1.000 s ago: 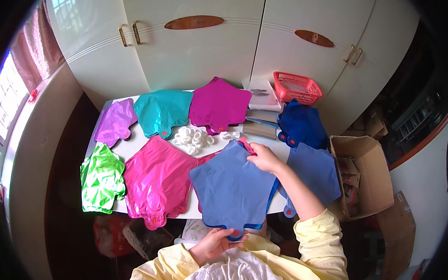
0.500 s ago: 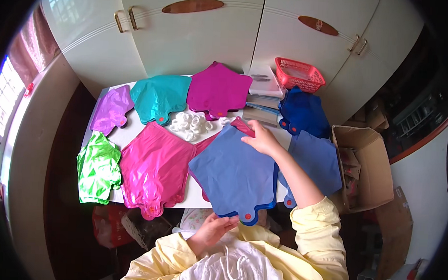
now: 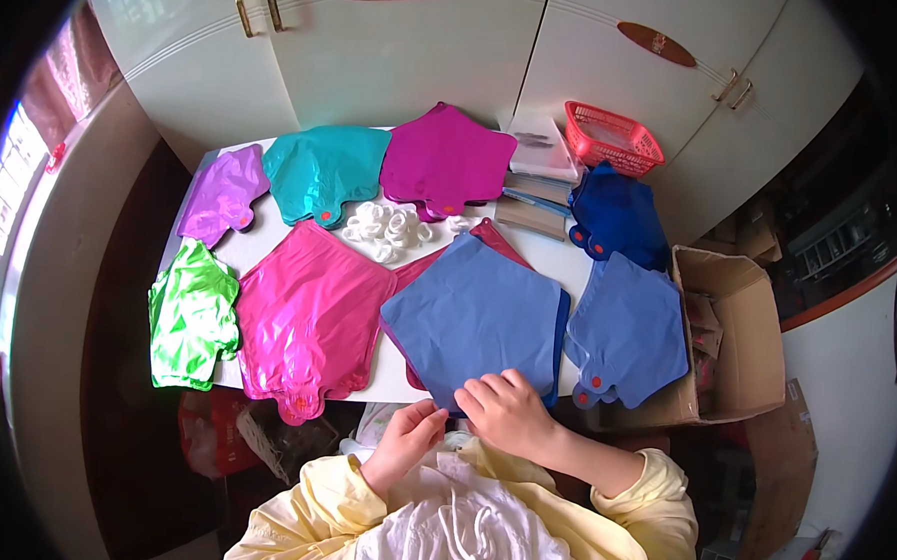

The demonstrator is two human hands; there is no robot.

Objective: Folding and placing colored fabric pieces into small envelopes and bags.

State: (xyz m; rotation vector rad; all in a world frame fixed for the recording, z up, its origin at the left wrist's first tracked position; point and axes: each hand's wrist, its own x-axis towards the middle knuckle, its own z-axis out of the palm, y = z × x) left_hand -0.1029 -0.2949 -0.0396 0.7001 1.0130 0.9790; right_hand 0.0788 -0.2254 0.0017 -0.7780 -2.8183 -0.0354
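A stack of flat blue-grey star-shaped foil balloons lies at the front edge of the table, a darker blue edge showing on its right. My left hand pinches at the stack's lower edge with thumb and fingers together. Beside it, my right hand curls its fingers over the same lower edge and covers the tab there. My fingertips nearly meet; what exactly lies between them is hidden. Partly under the stack are dark pink balloons. To the left lie shiny pink foil balloons.
Around lie green, lilac, teal, magenta, navy and more blue-grey balloons. White ring-like coils sit mid-table. A red basket and clear packets stand behind; a cardboard box is right.
My right hand has left the stack's top corner and come down to its lower edge by my left hand. My left fingers have closed into a pinch. The view has shifted slightly.
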